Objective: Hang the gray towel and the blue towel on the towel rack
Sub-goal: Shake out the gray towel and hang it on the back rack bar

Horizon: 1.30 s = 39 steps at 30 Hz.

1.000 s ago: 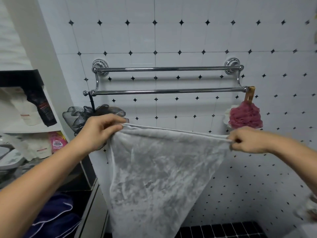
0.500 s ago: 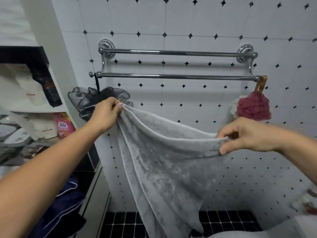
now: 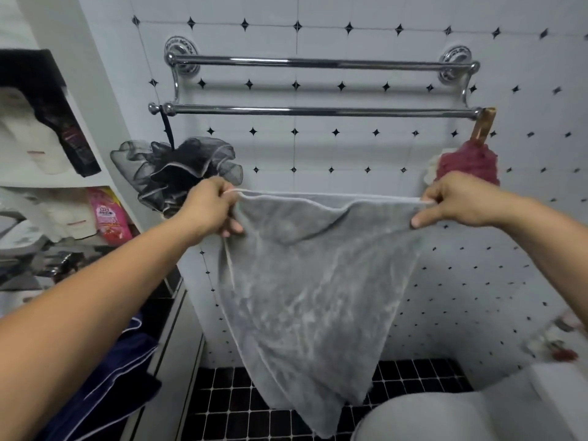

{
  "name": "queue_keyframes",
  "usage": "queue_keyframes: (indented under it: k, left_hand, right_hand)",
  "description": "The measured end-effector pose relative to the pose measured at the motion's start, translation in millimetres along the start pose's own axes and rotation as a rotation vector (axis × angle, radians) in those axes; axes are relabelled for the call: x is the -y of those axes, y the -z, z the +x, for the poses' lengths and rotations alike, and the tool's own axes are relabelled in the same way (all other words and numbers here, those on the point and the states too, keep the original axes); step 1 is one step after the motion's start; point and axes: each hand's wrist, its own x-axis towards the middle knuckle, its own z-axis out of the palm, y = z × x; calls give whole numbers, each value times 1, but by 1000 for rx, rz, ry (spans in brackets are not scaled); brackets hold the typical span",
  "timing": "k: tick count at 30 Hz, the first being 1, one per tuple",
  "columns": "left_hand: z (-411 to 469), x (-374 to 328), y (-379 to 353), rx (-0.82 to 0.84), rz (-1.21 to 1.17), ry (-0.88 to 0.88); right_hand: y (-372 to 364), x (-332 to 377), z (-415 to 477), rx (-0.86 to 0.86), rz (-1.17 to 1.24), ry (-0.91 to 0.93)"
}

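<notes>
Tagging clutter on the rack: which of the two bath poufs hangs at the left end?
The black mesh pouf, on a dark cord from the lower rail, just behind the left hand. The red pouf hangs at the right end.

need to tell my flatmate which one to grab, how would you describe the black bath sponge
Find the chrome two-bar towel rack on the tiled wall. From the left end of its lower bar a black cord drops to the black bath sponge, above the left hand holding the gray towel. It is ruffled, see-through mesh, unlike the dense red sponge at the bar's right end.
</notes>
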Motion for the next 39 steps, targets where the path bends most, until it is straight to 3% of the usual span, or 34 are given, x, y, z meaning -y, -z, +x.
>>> queue_keyframes:
  k: [2, 4, 6, 8, 9, 11, 12, 13, 14, 16, 18, 19, 21, 22, 23, 26, 27, 30, 33, 34, 37, 38, 39]
  left_hand:
    - [-5, -8, -12, 76, -199, 39]
    - [-1, -20, -10, -7, -296, 9]
    - [7, -35, -1, -236, -375, -101]
    - [5, -42, 6, -362, -336, -224]
    - [0, -39, 5, -302, -179, -235]
    - [-18, -21, -7, 119, 279, -70]
    - [-29, -12, -12, 359, 417, 51]
    - [-33, -6, -13, 458, 422, 104]
    - [-30, -6, -10, 416, 323, 114]
    - [-16, -18, 3, 135, -167, 111]
    - [-2, -30, 16, 110, -619, 118]
    - [-1, -33, 16, 162, -595, 115]
    - [-7, -28, 4, 311, -113, 105]
    - [-11, -27, -2, 321, 52, 78]
    - [-10, -28, -5, 267, 89, 45]
    - [5, -30, 5, 10, -245, 33]
    - [10, -29, 9, -35, -292, 26]
    - [21, -29, 7, -65, -101, -65]
    - [23, -38, 3, -126, -18, -91]
    - [24, -40, 1, -138, -33, -85]
    - [27, -43, -6, -135, -19, -116]
    - [27, -45, -8, -144, -7, -127]
    - [29, -46, -9, -163, 1, -134]
  right_hand:
    - [3, 1, 7, -120, -149, 4]
    - [11, -3, 12, -310, -186, 27]
    - [21, -8, 11, -491, 141, 54]
    - [22, -14, 9, -498, 361, 119]
    - [20, -17, 9, -376, 226, 150]
    - [8, -22, 6, 43, -54, 106]
    - [5, -24, 3, 213, -71, 50]
    - [5, -24, -1, 272, -15, 35]
    - [6, -28, -2, 257, 108, 67]
    - [5, -35, -3, 156, 553, 99]
    - [-1, -38, 3, 92, 847, 67]
    - [-6, -41, 6, 74, 697, 24]
    - [-12, -46, 14, 126, 272, -49]
    - [-9, -44, 15, 123, 221, -54]
    - [-4, -42, 15, 104, 280, -10]
    - [13, -35, 11, 88, 753, 104]
    - [15, -33, 11, 80, 679, 130]
    - [8, -16, 11, 320, 28, 163]
    - [2, 1, 10, 510, -114, 192]
    - [4, 5, 9, 480, -202, 204]
    - [19, -5, 21, 35, -483, 97]
    - [20, -6, 21, -34, -468, 34]
    - [16, -4, 17, 27, -407, 4]
